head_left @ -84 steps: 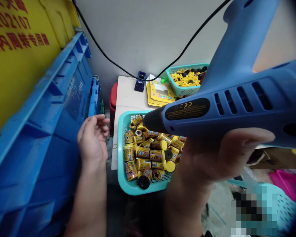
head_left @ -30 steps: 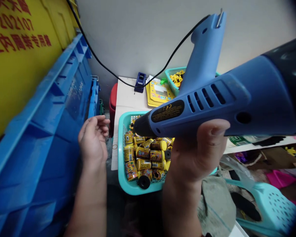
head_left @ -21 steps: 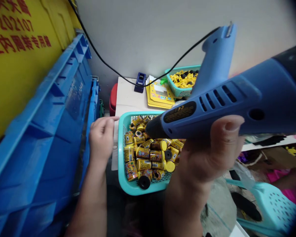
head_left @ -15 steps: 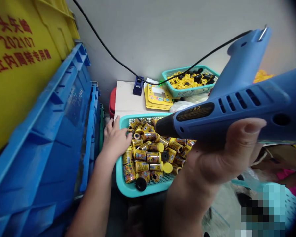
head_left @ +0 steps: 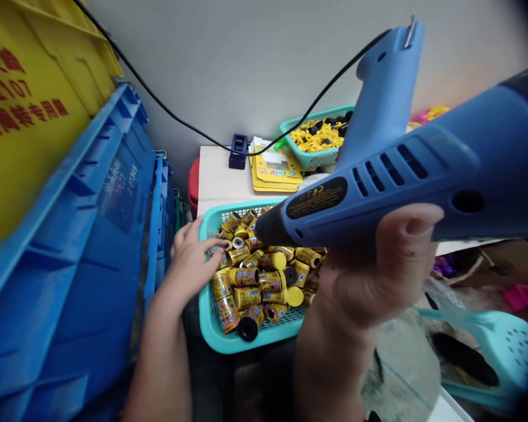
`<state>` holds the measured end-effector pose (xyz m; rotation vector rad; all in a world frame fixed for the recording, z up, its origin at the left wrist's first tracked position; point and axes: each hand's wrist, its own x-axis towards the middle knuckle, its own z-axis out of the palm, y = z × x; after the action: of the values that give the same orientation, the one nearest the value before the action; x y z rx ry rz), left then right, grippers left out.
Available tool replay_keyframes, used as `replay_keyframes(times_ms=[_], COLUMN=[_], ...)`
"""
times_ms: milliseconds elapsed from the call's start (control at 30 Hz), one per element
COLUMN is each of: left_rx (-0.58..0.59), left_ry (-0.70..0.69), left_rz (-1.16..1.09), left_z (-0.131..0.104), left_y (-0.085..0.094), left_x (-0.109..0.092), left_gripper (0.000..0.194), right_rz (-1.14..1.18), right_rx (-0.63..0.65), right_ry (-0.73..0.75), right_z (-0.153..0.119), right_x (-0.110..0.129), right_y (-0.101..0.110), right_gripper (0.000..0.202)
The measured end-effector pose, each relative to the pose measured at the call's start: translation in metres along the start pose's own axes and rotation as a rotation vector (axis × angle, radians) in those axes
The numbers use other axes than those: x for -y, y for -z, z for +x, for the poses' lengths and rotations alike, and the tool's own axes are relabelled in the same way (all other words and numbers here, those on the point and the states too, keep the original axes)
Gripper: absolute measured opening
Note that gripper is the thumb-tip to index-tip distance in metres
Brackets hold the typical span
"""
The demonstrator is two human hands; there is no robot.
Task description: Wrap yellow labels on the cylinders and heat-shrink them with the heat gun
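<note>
My right hand [head_left: 378, 264] grips a blue heat gun [head_left: 369, 181] from below, its thumb along the near side. The gun's handle points up and its black nozzle [head_left: 270, 225] points left, over a turquoise basket [head_left: 229, 346]. Small yellow printed canisters [head_left: 246, 298] fill the basket, some with yellow lids [head_left: 295, 296] or black round ends [head_left: 248, 329]. Resting at the basket's left rim is my left hand [head_left: 193, 258], its fingers apart and the thumb reaching over the canisters. Nothing shows in its grasp.
Stacked blue crates [head_left: 83, 217] and a yellow crate [head_left: 30, 105] rise at the left. The gun's black cord [head_left: 176, 120] loops before the wall. Behind lie yellow cards [head_left: 275, 170], a dark blue holder [head_left: 238, 151] and another basket [head_left: 321, 158] of yellow and black parts. A turquoise stool [head_left: 510, 346] stands right.
The view has turned slightly right. The heat gun in my right hand has shifted left over the basket. My left hand stays by the left rim, slightly lower, fingers still apart.
</note>
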<state>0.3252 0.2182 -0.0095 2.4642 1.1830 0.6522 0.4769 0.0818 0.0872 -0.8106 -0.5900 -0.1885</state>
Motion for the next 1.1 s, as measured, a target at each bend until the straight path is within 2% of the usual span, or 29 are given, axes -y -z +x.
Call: replay_keyframes(times_ms=[167, 233, 367, 533, 667, 733, 800, 833, 900, 967, 1033, 1100], left_rx=[-0.348, -0.427, -0.460, -0.466, -0.465, -0.453, -0.374, -0.282, -0.001, 0.275, 0.391, 0.367], left_ry=[0.097, 0.147, 0.199, 0.202, 0.166, 0.101, -0.035, -0.133, -0.340, -0.455, -0.422, -0.295], left_rz=[-0.218, -0.306, -0.422, -0.434, -0.363, -0.304, -0.245, -0.211, -0.123, 0.018, 0.176, 0.271], left_z=[0.005, 0.005, 0.004, 0.005, 0.002, 0.002, 0.008, 0.013, 0.026, 0.039, 0.049, 0.051], left_y=[0.011, 0.014, 0.015, 0.013, 0.019, 0.023, 0.025, 0.024, 0.017, 0.009, 0.006, 0.009], left_x=[0.004, 0.002, -0.007, -0.008, -0.007, -0.014, -0.026, -0.033, -0.045, -0.049, -0.040, -0.023], left_gripper=[0.022, 0.021, 0.019, 0.018, 0.021, 0.023, 0.025, 0.025, 0.025, 0.022, 0.024, 0.026], right_rz=[0.053, 0.059, 0.031, 0.065, 0.081, 0.080, 0.071, 0.063, 0.047, 0.008, -0.055, -0.107], right_rx=[0.064, 0.064, 0.094, 0.101, 0.086, 0.048, -0.029, -0.075, -0.162, -0.213, -0.237, -0.243], right_ry=[-0.049, -0.034, -0.069, -0.080, -0.076, -0.055, 0.001, 0.027, 0.110, 0.193, 0.241, 0.239], right_z=[0.000, 0.000, -0.002, -0.002, 0.001, 0.002, 0.003, 0.002, 0.002, 0.002, 0.002, 0.002], right_x=[-0.003, -0.005, -0.008, -0.007, -0.005, -0.005, -0.006, -0.007, -0.010, -0.012, -0.013, -0.012], right_y=[0.002, 0.003, 0.005, 0.007, 0.007, 0.006, 0.003, 0.001, -0.003, -0.006, -0.008, -0.009], right_gripper=[0.051, 0.047, 0.048, 0.049, 0.045, 0.052, 0.061, 0.063, 0.057, 0.043, 0.034, 0.029])
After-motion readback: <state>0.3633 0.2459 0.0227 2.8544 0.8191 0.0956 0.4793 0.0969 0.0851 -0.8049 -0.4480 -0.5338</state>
